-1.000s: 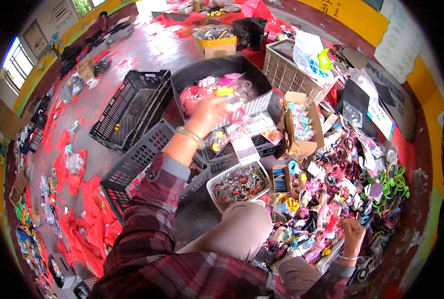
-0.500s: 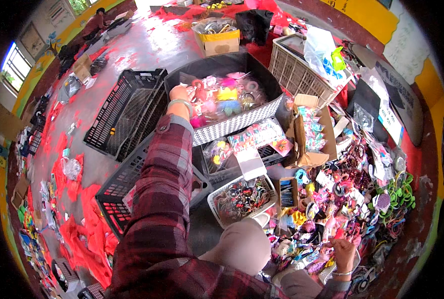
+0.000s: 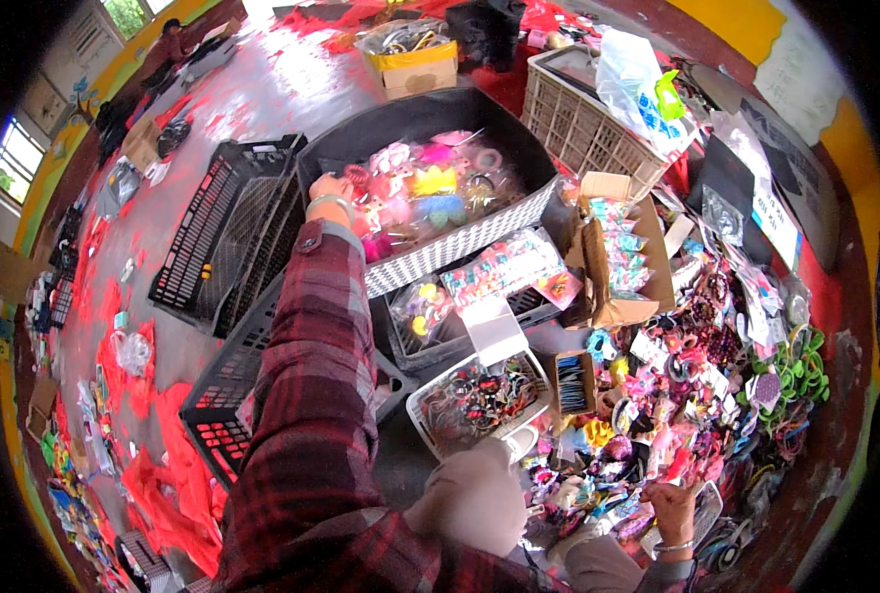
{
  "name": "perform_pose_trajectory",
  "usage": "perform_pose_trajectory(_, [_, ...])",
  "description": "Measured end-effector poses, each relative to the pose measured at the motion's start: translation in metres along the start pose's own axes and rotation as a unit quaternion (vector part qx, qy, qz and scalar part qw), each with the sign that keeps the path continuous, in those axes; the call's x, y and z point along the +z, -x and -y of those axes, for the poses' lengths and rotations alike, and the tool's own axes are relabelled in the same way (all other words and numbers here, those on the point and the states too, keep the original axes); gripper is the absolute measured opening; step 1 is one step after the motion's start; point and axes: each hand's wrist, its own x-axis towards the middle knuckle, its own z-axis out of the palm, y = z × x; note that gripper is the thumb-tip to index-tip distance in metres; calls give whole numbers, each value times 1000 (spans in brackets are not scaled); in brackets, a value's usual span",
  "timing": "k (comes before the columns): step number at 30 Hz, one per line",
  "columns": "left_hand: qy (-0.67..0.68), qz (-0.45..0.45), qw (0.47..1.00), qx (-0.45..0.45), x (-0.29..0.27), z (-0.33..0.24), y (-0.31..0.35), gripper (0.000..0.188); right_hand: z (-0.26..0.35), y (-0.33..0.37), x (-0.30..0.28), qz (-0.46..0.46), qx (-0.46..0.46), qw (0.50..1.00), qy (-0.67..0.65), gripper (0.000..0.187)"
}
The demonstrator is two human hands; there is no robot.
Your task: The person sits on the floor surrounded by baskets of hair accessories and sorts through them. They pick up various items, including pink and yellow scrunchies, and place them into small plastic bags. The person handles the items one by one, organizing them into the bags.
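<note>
My left hand (image 3: 330, 188) is closed on the left end of a large dark basket (image 3: 460, 244) with a white woven outer side, its fingertips hard to see. Inside lie clear bags of pink, yellow and blue hair accessories (image 3: 430, 188), right beside that hand. Low on the right, my right hand (image 3: 671, 509) is raised with its fingers curled, over a spread heap of colourful hair ties (image 3: 648, 415). Whatever its fingers may hold is too small to make out. A plaid sleeve covers my left arm.
Near my knee stands a white basket (image 3: 416, 413) of hair bands. Beyond it are a black crate (image 3: 415, 358) of packets and an open carton (image 3: 588, 257). Black crates (image 3: 188, 257) stand left, a beige crate (image 3: 583, 117) at the back right. Red sheeting (image 3: 178, 474) covers part of the floor.
The whole view has shifted slightly, so the basket and my left hand appear further left. My left hand keeps its place on the basket. My right hand stays over the heap, fingers still curled.
</note>
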Motion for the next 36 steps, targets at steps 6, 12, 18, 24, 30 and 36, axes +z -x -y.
perform_pose_trajectory(6, [-171,-39,984,31,-28,-56,27,45,-17,18,-6,-20,-72,986,150,17])
perform_pose_trajectory(12, [-271,-12,962,-12,-39,-20,25,59,-10,41,-14,12,-22,996,84,15])
perform_pose_trajectory(18, [-344,-6,931,121,-53,-109,72,22,-15,89,-28,33,-34,988,146,16])
perform_pose_trajectory(24, [614,-51,787,-22,-55,-205,172,26,-49,116,-36,37,-122,974,190,18])
perform_pose_trajectory(30, [568,153,778,222,-54,-300,286,27,-60,144,-45,34,-133,958,253,20])
perform_pose_trajectory(36, [441,271,731,444,-90,-380,414,25,-73,155,-54,-4,-159,952,262,20])
